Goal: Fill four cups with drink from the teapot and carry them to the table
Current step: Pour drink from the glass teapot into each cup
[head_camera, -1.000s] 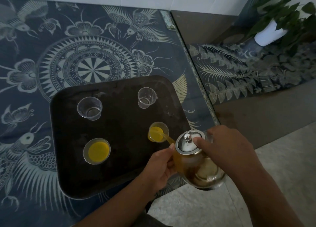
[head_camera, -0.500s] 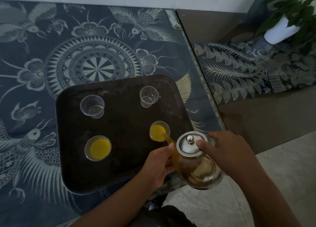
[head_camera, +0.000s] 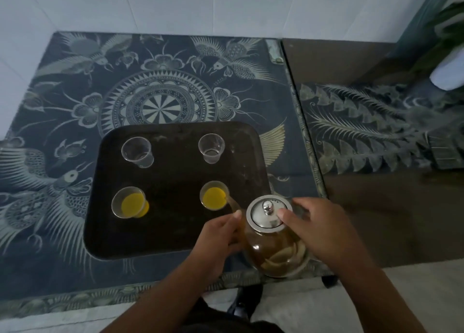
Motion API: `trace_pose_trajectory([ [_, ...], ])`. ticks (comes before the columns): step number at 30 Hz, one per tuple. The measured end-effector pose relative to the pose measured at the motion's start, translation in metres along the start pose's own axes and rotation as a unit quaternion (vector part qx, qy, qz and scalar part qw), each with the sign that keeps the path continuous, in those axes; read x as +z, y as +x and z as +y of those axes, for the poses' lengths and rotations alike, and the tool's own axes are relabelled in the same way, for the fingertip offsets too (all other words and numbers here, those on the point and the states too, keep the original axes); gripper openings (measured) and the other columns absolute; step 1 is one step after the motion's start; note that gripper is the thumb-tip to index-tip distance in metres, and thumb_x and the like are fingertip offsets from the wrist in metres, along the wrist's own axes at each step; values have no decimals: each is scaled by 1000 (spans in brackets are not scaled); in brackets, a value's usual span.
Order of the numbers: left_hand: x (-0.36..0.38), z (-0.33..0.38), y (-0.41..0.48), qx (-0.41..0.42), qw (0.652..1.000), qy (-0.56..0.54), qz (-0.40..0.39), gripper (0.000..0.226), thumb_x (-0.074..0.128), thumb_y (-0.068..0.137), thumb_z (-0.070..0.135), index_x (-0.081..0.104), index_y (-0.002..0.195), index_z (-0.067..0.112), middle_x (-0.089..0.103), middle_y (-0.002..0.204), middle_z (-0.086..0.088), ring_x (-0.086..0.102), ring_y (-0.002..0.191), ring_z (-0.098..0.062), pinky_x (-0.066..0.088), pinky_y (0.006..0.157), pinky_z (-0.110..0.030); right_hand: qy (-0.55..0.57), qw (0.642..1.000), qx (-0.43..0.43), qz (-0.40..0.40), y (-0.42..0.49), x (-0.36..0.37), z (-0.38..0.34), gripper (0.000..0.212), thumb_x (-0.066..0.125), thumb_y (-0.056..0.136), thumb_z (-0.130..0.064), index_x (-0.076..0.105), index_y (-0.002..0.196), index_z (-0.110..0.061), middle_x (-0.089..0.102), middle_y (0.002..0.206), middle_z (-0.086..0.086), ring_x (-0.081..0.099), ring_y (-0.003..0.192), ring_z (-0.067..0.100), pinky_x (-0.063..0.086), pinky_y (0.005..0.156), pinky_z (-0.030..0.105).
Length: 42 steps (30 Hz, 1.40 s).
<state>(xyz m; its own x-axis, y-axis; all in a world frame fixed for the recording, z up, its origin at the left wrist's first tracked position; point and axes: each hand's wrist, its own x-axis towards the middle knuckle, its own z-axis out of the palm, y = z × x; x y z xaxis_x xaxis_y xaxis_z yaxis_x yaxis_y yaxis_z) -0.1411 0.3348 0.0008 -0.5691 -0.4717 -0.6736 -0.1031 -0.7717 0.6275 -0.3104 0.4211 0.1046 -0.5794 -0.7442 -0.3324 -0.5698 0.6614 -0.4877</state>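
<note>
Step 2 of 4: glass teapot (head_camera: 275, 247) tilted, spout at near-right cup (head_camera: 214, 195) on the dark tray (head_camera: 173, 229). Left hand (head_camera: 218, 239) grips its side, right hand (head_camera: 324, 229) w/ a finger on the steel lid (head_camera: 268, 213). Near-left cup (head_camera: 129, 202) full. Next: far-right cup (head_camera: 211, 147), far-left cup (head_camera: 137, 152), both empty.

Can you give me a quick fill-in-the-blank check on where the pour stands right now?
1. The tray holds ____ cups in all.
2. ____ of them already hold yellow drink.
3. The teapot spout is tipped into the near-____ cup.
4. The right hand has a finger on the pot's ____, while the left hand steadies the pot.

Missing words: four; two; right; lid
</note>
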Motion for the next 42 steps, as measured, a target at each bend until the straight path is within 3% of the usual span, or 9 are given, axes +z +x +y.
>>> trace_pose_trajectory([
  [3,18,4,-2,26,999,-9,25,36,51,108,29,76,109,4,80,106,-19,78,99,-30,64,80,-36,-17,999,-31,-4,9,-14,7,68,58,83,-64,62,134,-20,71,122,-1,66,105,11,50,80,26],
  [9,41,23,1,48,998,-26,44,38,52,108,31,82,93,12,80,103,-18,79,94,-28,64,77,-35,-14,997,-73,-7,30,-47,3,64,60,84,-62,65,130,-19,73,114,-3,65,100,10,50,80,29],
  [15,36,62,24,71,996,-34,29,33,54,107,30,75,112,6,81,105,-15,79,98,-27,62,75,-30,-12,997,-68,15,57,-57,-19,68,59,83,-64,61,136,-21,68,126,0,63,112,12,50,87,31],
  [21,17,95,47,77,997,-20,-9,37,52,108,29,74,112,0,78,108,-23,76,102,-34,61,78,-32,-5,998,-49,28,77,-55,-49,72,57,79,-67,63,134,-21,70,123,-2,64,111,12,54,95,42],
  [34,-9,117,94,40,995,-21,-83,33,52,108,30,75,115,7,80,108,-14,77,103,-26,61,86,-35,-35,998,-10,51,101,-44,-86,64,58,81,-62,67,129,-21,75,104,-9,68,92,3,55,81,29],
  [37,-13,120,99,43,994,-15,-103,33,52,108,29,75,114,6,80,107,-14,77,103,-26,62,84,-31,-38,998,-5,55,103,-46,-90,50,60,81,-59,72,117,-26,72,80,-21,67,77,-7,50,68,22],
  [42,-17,119,102,35,990,-23,-134,35,50,109,29,74,114,5,79,110,-17,76,106,-29,62,84,-30,-70,996,1,53,107,-43,-92,60,60,83,-58,68,126,-18,75,93,0,67,83,10,50,72,30],
])
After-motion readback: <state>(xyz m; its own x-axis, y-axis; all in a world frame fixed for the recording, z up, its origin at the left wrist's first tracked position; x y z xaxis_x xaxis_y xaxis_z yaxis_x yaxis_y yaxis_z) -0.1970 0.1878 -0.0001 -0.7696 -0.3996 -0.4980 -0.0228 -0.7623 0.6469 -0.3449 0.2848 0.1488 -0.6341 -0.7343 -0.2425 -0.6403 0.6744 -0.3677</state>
